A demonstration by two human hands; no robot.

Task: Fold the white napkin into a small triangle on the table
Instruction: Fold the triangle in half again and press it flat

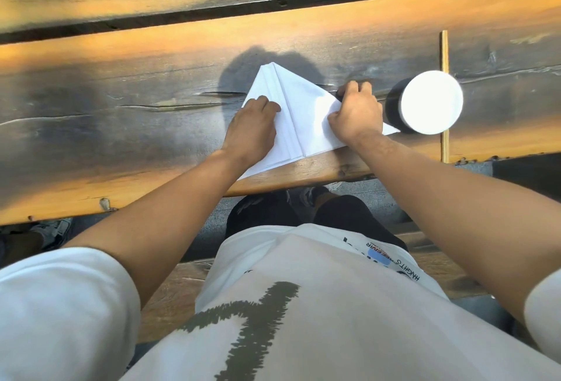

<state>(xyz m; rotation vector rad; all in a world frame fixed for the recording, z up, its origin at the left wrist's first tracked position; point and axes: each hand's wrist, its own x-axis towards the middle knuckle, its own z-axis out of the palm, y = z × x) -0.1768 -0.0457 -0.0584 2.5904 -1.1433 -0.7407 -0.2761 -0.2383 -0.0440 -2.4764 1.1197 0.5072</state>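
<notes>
Left hand (253,125) flat, fingers together, pressing napkin (303,113); right hand (356,113) curled, pinching its edge. Shirt (406,268) print partly readable: "KNIGHTS".

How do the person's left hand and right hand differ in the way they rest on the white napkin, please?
The left hand lies fairly flat on the white napkin's left part; the right hand is curled, knuckles raised, on the right part. The right hand is nearer the white-topped cup. Both press the napkin onto the table.

Single head view, steeply down, close over table (121,125).
</notes>
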